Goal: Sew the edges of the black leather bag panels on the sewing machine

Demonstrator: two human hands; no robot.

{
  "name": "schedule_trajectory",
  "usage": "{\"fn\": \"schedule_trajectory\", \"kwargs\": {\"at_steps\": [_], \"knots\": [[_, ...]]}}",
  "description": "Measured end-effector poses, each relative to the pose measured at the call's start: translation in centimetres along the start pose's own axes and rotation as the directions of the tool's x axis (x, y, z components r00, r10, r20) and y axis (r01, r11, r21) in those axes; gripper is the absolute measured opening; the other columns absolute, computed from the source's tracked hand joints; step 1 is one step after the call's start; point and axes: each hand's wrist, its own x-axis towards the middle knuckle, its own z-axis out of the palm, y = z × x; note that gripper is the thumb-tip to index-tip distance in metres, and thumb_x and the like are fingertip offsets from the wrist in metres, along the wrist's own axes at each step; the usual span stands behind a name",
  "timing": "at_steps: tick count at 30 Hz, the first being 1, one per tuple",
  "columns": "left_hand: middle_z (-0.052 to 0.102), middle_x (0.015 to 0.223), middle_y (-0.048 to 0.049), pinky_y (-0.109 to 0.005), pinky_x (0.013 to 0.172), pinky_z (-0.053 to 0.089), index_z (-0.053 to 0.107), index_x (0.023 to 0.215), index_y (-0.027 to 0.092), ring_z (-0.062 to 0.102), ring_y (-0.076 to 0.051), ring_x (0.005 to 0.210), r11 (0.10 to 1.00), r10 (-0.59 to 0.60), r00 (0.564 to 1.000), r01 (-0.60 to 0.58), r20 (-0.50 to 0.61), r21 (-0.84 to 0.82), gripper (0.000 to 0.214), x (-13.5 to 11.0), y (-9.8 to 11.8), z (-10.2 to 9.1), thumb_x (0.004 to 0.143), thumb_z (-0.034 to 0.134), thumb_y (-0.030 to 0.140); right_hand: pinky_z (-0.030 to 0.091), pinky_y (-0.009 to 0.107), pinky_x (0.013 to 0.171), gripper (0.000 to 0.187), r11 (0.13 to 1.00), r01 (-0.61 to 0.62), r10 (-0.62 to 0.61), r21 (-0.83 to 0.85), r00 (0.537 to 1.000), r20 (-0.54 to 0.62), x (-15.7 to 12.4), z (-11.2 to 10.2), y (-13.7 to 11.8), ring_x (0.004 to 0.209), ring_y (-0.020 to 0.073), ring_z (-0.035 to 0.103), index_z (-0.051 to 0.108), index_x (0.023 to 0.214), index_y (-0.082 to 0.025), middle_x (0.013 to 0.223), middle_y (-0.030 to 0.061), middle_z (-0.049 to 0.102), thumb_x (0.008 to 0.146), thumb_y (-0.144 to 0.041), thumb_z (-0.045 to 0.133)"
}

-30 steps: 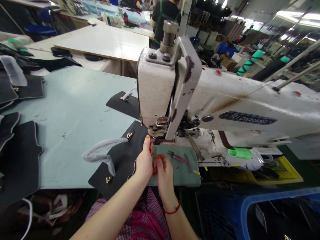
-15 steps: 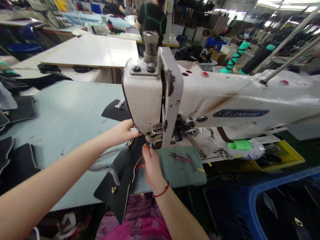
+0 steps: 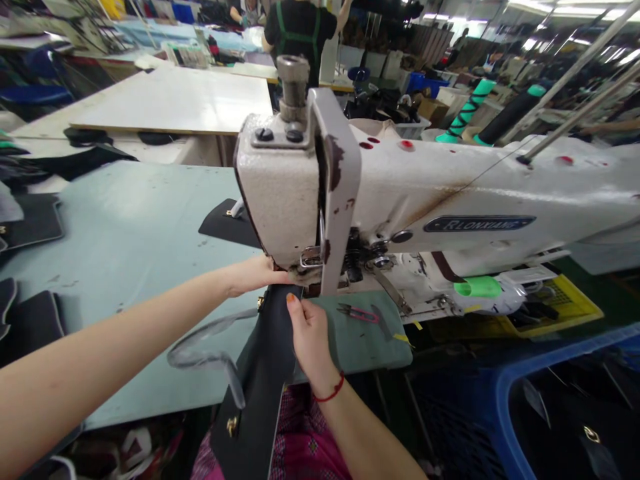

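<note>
A black leather bag panel (image 3: 265, 360) with a plastic-wrapped strap (image 3: 205, 347) and gold-coloured buckles lies under the sewing machine head (image 3: 280, 193). Its near end hangs over the table edge above my lap. My left hand (image 3: 255, 273) rests on the panel's far part beside the presser foot, thumb stretched out; the machine head hides its other fingers. Close to the needle area, my right hand (image 3: 311, 330) pinches the panel's right edge, thumb on top. The needle itself is hidden.
Pink-handled thread snips (image 3: 360, 313) lie right of my right hand. Another black panel (image 3: 227, 223) sits behind the machine head, and more panels (image 3: 35, 327) are at the left. A blue crate (image 3: 505, 400) with black pieces stands at lower right. A person (image 3: 295, 33) stands beyond.
The panel has turned, its near end swinging right and lower over my lap, its right edge now straighter along my right hand. My left hand has shifted slightly nearer me.
</note>
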Motion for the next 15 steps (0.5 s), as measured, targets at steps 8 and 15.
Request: {"fn": "schedule_trajectory", "kwargs": {"at_steps": [8,15], "knots": [[0.075,0.100,-0.0065,-0.034,0.083,0.053,0.075,0.104,0.021,0.067,-0.027,0.094,0.987,0.073,0.997,-0.073,0.010,0.144,0.045,-1.4,-2.1,1.0,0.061,0.084,0.029,0.022,0.021,0.045,0.047,0.987,-0.150,0.129,0.063,0.958,0.257,1.6,-3.4,-0.6,0.051,0.0086,0.031,0.041,0.059,-0.019,0.054,-0.0042,0.035,0.083,-0.058,0.054],[0.069,0.113,-0.0105,-0.042,0.106,0.041,0.071,0.107,0.018,0.059,-0.029,0.113,0.792,0.399,0.915,-0.312,-0.059,0.525,0.038,-2.2,-6.8,-2.1,0.084,0.060,0.046,0.025,0.019,0.047,0.040,0.981,-0.191,0.174,-0.023,0.835,0.522,1.1,-7.3,-2.4,0.052,0.0073,0.034,0.048,0.063,-0.017,0.057,-0.0051,0.040,0.083,-0.049,0.062]]}}
